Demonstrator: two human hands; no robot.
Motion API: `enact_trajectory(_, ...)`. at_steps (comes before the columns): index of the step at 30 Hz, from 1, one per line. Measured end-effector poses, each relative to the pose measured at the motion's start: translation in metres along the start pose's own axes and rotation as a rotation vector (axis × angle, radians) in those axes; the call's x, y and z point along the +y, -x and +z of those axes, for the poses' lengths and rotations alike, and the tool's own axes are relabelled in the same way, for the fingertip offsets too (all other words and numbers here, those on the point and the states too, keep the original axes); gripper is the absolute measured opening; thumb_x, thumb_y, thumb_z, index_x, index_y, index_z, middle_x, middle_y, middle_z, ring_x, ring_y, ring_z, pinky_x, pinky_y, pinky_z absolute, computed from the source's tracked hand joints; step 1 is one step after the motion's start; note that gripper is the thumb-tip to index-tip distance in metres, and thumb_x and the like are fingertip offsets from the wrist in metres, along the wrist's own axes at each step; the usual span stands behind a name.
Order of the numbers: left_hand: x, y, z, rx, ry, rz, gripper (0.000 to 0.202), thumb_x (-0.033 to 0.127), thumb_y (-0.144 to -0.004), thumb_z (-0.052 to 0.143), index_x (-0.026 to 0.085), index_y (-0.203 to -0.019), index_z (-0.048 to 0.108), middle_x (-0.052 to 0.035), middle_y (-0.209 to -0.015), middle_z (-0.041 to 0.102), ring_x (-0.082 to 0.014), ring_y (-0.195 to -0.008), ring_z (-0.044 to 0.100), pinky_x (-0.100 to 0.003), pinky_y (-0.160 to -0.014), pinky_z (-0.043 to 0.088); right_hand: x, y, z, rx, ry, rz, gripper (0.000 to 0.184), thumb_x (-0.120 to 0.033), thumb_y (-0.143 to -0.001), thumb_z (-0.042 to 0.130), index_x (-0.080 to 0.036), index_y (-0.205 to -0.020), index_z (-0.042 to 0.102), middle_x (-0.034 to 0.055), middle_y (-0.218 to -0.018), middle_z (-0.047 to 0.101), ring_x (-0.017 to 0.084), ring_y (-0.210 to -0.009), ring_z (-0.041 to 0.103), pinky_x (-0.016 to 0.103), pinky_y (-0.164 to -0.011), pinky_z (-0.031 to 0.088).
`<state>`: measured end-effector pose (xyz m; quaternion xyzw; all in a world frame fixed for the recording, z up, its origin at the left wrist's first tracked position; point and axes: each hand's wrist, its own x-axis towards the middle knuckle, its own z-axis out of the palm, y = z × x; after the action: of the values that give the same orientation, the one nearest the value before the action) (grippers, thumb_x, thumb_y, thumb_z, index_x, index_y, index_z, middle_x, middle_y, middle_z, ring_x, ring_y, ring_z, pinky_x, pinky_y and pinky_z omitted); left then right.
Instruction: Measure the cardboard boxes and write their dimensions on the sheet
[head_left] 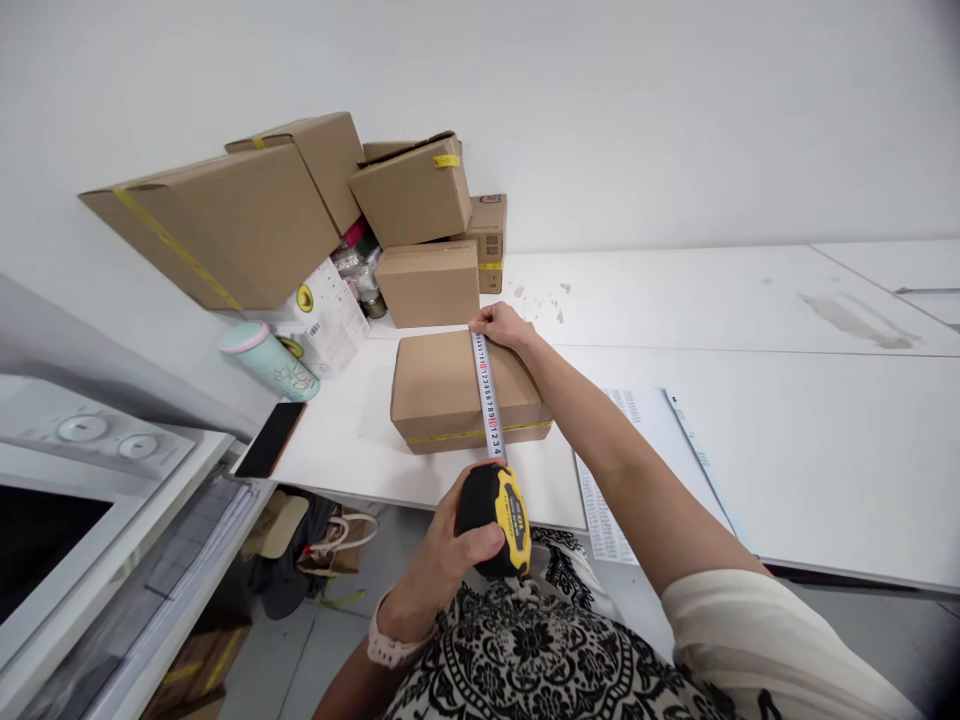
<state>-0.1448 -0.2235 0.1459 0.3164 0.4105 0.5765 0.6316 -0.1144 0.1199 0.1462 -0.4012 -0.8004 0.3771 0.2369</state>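
A closed cardboard box [435,385] with yellow tape along its near side lies on the white table [750,440]. My left hand [450,550], with a pale band on its wrist, is wrapped round the black and yellow case of a tape measure [514,520] at the near table edge. From the case the white blade [486,390] runs out across the top of the box. At the box's far edge my right hand [501,325] pinches the blade's end. My right forearm passes over the box's right side.
Several cardboard boxes [217,220] are stacked against the wall at the back left. Beside them are a mint tumbler [274,360] lying tilted, a white carton [330,315] and a dark phone [270,440]. Printed sheets [652,440] lie right. A microwave [75,500] stands left.
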Motion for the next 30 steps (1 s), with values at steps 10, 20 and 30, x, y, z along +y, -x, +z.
enact_trajectory(10,-0.005,0.006,-0.01,-0.032,0.034,0.123,0.081,0.052,-0.064,0.088,0.023,-0.135,0.059,-0.011,-0.117,0.065,-0.028,-0.098,0.065,-0.036,-0.08,0.057,0.001,0.002,-0.013,0.035,-0.299,-0.057,0.038,-0.055,-0.092,0.055,-0.019,-0.093,0.068,0.0076,-0.101,0.071,0.019,-0.09,0.063,0.031,-0.084,0.051)
enact_trajectory(20,0.004,0.018,-0.103,0.391,-0.025,0.497,0.079,0.059,-0.057,0.089,0.023,-0.123,0.068,-0.0159,-0.139,0.06,-0.0362,-0.107,0.068,-0.047,-0.081,0.063,0.09,0.137,-0.045,0.522,-0.532,0.184,0.034,-0.043,-0.084,0.057,-0.02,-0.106,0.069,0.0121,-0.109,0.074,0.021,-0.097,0.07,0.042,-0.095,0.055)
enact_trajectory(30,0.016,-0.018,-0.132,0.37,0.095,0.433,0.073,0.059,-0.057,0.087,0.019,-0.116,0.07,-0.0135,-0.119,0.07,-0.0317,-0.1,0.068,-0.05,-0.081,0.063,0.046,0.214,-0.017,0.061,-0.445,0.078,0.049,-0.035,-0.082,0.062,-0.03,-0.131,0.066,0.0085,-0.134,0.068,0.031,-0.126,0.06,0.049,-0.098,0.055)
